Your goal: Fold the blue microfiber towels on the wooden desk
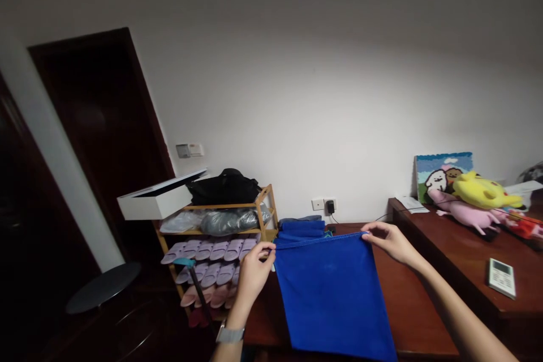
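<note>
A blue towel (333, 294) hangs spread out, its stitched top edge stretched between my two hands. At its upper left corner, my left hand (255, 268) pinches the cloth between thumb and fingers. My right hand (391, 242) grips the upper right corner the same way, slightly higher. Behind the top edge lies a stack of folded blue cloths (302, 229) on the reddish-brown table (418, 300). The hanging towel hides much of the tabletop.
A wooden shoe rack (271, 212) with several purple and pink slippers stands at left. On the right-hand desk lie a white remote (501, 277), a yellow plush toy (483, 189) and a pink one (462, 212). A round stool (104, 288) is at lower left.
</note>
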{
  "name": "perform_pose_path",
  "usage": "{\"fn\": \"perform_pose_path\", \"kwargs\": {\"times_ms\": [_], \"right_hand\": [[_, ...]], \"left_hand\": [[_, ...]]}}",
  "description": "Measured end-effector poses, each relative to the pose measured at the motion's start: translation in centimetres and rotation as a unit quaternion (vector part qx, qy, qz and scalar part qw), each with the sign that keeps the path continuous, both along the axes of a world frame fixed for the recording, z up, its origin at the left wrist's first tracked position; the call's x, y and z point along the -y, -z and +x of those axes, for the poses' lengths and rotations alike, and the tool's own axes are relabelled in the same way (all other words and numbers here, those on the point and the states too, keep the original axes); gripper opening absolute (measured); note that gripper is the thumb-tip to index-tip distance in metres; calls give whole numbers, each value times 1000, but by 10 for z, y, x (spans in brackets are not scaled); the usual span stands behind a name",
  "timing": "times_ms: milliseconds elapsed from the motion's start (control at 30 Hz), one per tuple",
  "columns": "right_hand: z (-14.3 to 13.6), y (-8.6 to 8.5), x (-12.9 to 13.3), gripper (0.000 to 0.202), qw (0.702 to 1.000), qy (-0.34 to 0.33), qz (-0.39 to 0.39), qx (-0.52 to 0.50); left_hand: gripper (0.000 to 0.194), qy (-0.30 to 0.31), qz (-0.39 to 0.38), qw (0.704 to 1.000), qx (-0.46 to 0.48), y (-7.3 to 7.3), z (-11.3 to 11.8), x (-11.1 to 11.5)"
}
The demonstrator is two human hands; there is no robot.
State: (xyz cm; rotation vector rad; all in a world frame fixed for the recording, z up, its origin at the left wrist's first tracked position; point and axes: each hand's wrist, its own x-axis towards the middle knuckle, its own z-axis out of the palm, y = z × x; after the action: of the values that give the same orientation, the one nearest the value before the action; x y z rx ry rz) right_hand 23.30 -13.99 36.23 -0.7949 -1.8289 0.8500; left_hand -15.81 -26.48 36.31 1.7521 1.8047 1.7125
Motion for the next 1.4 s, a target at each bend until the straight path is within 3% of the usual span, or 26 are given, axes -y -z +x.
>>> {"fn": "perform_pose_path", "kwargs": {"times_ms": [133, 267, 500, 800, 967, 1100, 1200, 1267, 1333, 1400], "right_hand": [[22, -1, 16, 43, 999, -14, 41, 24], [38, 0, 29, 45, 991, -32, 99, 87], [52, 16, 37, 40, 983, 12, 138, 117], [68, 35, 36, 34, 972, 124, 173, 105], [83, 53, 24, 33, 946, 226, 207, 108], [85, 61, 5, 37, 923, 281, 234, 119], [66, 61, -24, 40, 920, 283, 234, 138], [37, 62, -51, 43, 926, 264, 215, 161], [-6, 68, -79, 48, 939, 219, 176, 197], [-57, 83, -101, 55, 950, 156, 130, 237]], "left_hand": [[18, 59, 7, 998, 7, -3, 13, -4], [20, 59, 21, 995, -73, -5, 21, -5], [22, 102, 6, 990, -93, -9, 30, -1], [17, 209, -45, 977, 8, -15, 49, 8], [17, 287, -109, 950, 61, -7, 81, 14], [17, 341, -139, 929, 49, 3, 110, 19], [17, 344, -166, 923, 46, 20, 121, 15], [20, 332, -177, 924, 70, 44, 120, 6], [25, 308, -176, 929, 107, 81, 112, -7], [32, 269, -175, 937, 142, 130, 99, -23]]}}
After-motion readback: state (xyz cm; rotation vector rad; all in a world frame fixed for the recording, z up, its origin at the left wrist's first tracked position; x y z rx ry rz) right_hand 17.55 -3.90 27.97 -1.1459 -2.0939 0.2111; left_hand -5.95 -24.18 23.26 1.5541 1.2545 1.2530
